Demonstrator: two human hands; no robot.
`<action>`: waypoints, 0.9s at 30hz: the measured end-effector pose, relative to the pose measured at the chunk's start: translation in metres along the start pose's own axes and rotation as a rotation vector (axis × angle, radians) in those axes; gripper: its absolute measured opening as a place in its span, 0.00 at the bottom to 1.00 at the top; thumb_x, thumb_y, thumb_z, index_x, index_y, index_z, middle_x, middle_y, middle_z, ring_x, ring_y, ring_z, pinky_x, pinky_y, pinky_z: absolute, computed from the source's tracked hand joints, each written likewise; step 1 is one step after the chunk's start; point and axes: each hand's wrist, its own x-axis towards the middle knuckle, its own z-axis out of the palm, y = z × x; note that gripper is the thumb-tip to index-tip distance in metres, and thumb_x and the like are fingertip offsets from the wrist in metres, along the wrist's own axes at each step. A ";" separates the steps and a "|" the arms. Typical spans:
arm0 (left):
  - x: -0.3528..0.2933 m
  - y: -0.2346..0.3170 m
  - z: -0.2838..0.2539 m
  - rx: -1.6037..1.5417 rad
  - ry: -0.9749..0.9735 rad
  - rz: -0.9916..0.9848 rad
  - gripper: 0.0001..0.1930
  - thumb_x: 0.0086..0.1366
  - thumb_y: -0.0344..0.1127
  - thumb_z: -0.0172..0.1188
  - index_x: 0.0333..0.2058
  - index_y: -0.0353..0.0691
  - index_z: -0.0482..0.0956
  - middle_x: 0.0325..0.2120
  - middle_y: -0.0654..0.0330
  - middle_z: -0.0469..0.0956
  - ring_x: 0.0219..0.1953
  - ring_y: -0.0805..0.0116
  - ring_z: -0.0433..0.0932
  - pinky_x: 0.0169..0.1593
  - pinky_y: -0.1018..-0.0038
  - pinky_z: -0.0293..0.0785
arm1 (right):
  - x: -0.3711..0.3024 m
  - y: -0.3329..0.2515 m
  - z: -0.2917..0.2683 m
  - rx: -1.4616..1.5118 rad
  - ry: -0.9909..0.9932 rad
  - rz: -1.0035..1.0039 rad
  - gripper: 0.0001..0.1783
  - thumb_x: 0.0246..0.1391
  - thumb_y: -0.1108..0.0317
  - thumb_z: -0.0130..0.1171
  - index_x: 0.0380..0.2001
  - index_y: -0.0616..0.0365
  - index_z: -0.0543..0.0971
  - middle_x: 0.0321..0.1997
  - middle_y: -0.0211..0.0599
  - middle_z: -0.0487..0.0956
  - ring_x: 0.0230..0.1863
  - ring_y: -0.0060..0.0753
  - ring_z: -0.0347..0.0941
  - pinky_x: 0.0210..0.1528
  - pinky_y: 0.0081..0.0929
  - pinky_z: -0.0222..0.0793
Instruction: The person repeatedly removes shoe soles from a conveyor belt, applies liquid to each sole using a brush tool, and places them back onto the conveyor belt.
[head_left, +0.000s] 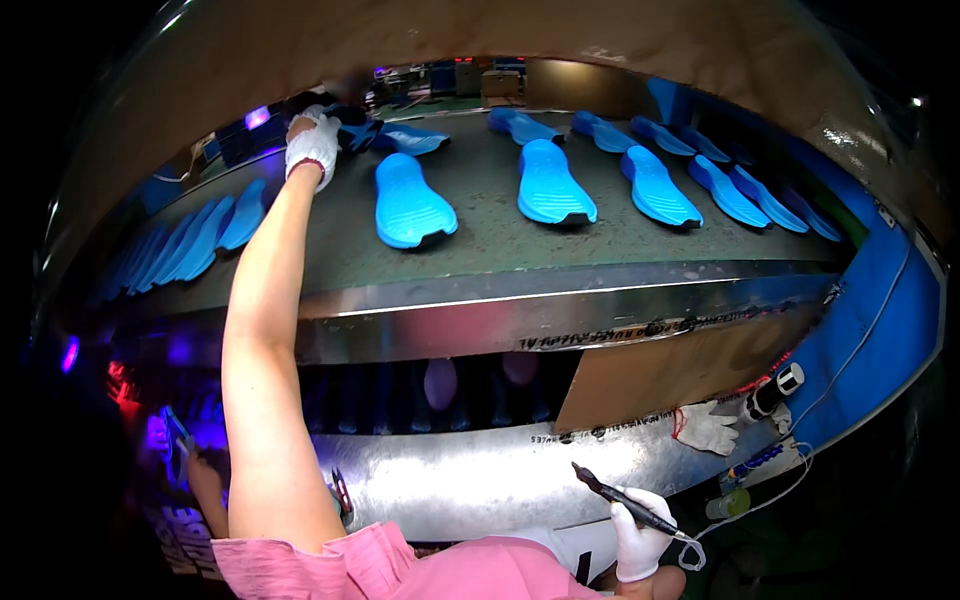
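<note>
My left arm stretches to the far left of a dark conveyor belt [470, 245]. My left hand [312, 145], in a white glove with skin showing at the fingers, is closed at a dark blue-and-black shoe sole [358, 132]; its fingertips are partly hidden. Next to that sole lies a bright blue one [412, 138]. Another blue sole [412, 205] with a black end rests nearer to me. Low at the right, my white-gloved right hand [640, 535] grips a slim black brush [625, 500], its dark tip pointing up and left.
Several blue soles [660, 188] lie in two rows to the right; others [190, 245] line the left. Below the belt are a metal shelf [440, 480] and a cardboard sheet [680, 370]. A spare glove [707, 428], a black-and-white bottle [775, 392] and a cord [870, 330] are right.
</note>
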 end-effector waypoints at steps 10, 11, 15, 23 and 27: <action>0.021 0.036 0.076 0.080 -0.069 0.094 0.22 0.66 0.48 0.51 0.49 0.38 0.78 0.53 0.45 0.75 0.56 0.46 0.73 0.58 0.58 0.67 | 0.012 0.001 0.003 -0.020 0.073 0.026 0.14 0.44 0.80 0.67 0.37 0.67 0.79 0.36 0.43 0.84 0.36 0.27 0.81 0.42 0.21 0.76; 0.022 0.032 0.073 0.039 -0.058 0.098 0.22 0.67 0.48 0.51 0.50 0.38 0.78 0.54 0.46 0.74 0.57 0.47 0.72 0.59 0.58 0.67 | 0.010 -0.004 0.004 -0.006 0.087 0.050 0.14 0.43 0.81 0.67 0.37 0.68 0.79 0.36 0.43 0.84 0.36 0.27 0.81 0.42 0.22 0.76; 0.004 0.048 0.068 -0.150 -0.104 0.011 0.23 0.68 0.49 0.49 0.53 0.40 0.77 0.57 0.47 0.72 0.60 0.46 0.69 0.60 0.59 0.66 | 0.004 0.006 -0.001 -0.049 0.073 0.162 0.14 0.43 0.78 0.69 0.37 0.67 0.79 0.36 0.40 0.84 0.34 0.25 0.80 0.40 0.20 0.74; 0.003 0.038 0.065 0.214 0.045 0.085 0.22 0.66 0.46 0.52 0.53 0.40 0.76 0.53 0.46 0.75 0.56 0.44 0.73 0.58 0.58 0.68 | 0.004 0.001 0.005 0.025 0.114 0.137 0.14 0.43 0.78 0.70 0.36 0.66 0.81 0.33 0.38 0.84 0.33 0.23 0.79 0.38 0.20 0.74; 0.014 -0.002 0.098 0.123 -0.074 0.027 0.19 0.66 0.41 0.54 0.52 0.39 0.75 0.52 0.46 0.76 0.52 0.45 0.75 0.54 0.60 0.70 | 0.008 0.009 0.010 0.002 0.124 0.152 0.13 0.44 0.75 0.71 0.35 0.66 0.82 0.30 0.33 0.84 0.30 0.19 0.78 0.36 0.18 0.74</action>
